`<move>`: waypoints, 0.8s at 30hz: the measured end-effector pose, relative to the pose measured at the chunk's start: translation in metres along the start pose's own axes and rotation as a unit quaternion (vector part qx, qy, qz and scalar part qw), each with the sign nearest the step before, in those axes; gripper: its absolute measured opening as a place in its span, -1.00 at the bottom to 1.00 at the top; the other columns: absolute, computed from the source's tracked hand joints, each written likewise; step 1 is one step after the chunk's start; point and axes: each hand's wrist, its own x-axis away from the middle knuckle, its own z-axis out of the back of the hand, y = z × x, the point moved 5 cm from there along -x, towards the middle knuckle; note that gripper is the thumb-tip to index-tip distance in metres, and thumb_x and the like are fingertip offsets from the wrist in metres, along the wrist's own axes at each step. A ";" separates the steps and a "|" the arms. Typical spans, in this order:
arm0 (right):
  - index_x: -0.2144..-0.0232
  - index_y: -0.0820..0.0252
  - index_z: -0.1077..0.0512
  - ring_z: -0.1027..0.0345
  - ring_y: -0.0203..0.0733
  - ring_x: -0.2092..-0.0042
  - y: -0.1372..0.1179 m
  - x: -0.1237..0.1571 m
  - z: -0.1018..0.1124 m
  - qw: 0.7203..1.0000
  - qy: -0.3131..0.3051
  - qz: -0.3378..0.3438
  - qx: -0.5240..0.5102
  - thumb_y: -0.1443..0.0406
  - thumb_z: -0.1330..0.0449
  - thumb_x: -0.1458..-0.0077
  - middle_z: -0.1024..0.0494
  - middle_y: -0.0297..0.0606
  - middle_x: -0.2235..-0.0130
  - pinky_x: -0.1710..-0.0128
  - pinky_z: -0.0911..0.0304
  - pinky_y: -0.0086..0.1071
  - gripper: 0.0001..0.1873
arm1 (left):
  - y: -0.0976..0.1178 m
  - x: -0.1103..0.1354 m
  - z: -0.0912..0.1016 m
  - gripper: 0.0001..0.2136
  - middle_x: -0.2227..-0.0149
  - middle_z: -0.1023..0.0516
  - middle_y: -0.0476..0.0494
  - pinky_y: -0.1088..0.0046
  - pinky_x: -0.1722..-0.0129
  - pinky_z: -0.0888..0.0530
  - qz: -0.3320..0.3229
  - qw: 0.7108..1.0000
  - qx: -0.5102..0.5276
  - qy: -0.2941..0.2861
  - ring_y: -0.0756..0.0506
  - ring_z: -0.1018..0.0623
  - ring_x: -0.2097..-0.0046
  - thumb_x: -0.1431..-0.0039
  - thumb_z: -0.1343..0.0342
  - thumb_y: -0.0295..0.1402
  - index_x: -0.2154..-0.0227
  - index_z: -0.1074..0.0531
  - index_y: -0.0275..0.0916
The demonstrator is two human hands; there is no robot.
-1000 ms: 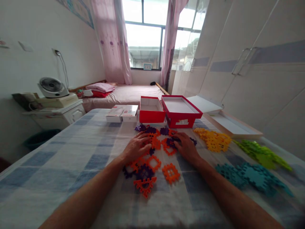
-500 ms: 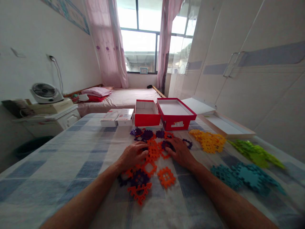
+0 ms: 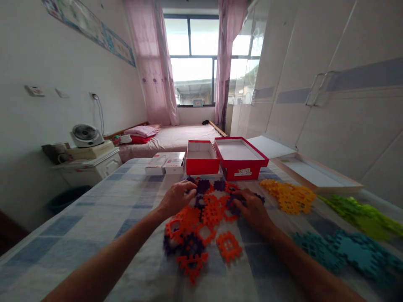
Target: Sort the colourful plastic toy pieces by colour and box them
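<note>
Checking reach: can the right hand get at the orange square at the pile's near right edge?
Likely yes: the orange square lies uncovered, nearer the wearer than the right hand, with nothing visible between them. The hand would need to draw back, though.

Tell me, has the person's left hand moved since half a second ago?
Yes: judged against the open red box, the left hand has moved forward, closer to that box.
</note>
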 end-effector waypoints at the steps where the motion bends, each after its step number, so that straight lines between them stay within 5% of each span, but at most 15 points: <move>1: 0.19 0.22 -0.43 -0.35 -0.15 0.11 0.002 -0.001 0.003 1.000 0.009 -0.012 -0.007 0.29 -0.03 -0.09 -0.47 -0.17 0.17 0.04 -0.20 -0.26 -0.73 | -0.009 -0.006 0.002 -0.75 0.17 -0.55 -0.17 0.35 0.12 -0.44 0.013 1.000 -0.019 0.005 -0.13 -0.55 0.19 -0.13 0.01 -0.28 0.24 -0.52 -0.21; 9: 0.27 0.25 -0.46 -0.34 -0.11 0.12 0.040 -0.008 0.027 0.984 0.049 -0.135 0.107 0.26 -0.03 -0.06 -0.49 -0.14 0.21 0.09 -0.17 -0.30 -0.74 | -0.077 -0.036 -0.024 -0.57 0.10 -0.53 -0.26 0.29 0.07 -0.41 0.097 0.994 -0.057 -0.001 -0.22 -0.50 0.06 0.00 -0.11 -0.23 0.04 -0.43 -0.27; 16: 0.24 0.31 -0.40 -0.36 0.00 0.18 0.059 -0.001 0.018 0.961 -0.005 -0.172 0.218 0.14 -0.08 -0.05 -0.47 -0.04 0.23 0.21 -0.16 -0.25 -0.65 | -0.056 -0.036 -0.038 -0.59 0.12 -0.53 -0.18 0.33 0.09 -0.40 0.092 0.995 -0.035 -0.005 -0.18 -0.51 0.12 -0.01 -0.12 -0.26 0.03 -0.44 -0.19; 24: 0.26 0.31 -0.35 -0.34 -0.16 0.24 0.042 -0.002 0.025 0.983 0.022 -0.130 0.125 0.23 -0.11 0.01 -0.42 -0.08 0.21 0.21 -0.19 -0.35 -0.73 | -0.044 -0.015 -0.013 -0.55 0.06 -0.51 -0.17 0.27 0.04 -0.40 0.079 0.992 0.088 0.034 -0.18 -0.49 0.07 0.00 -0.14 -0.21 0.01 -0.42 -0.20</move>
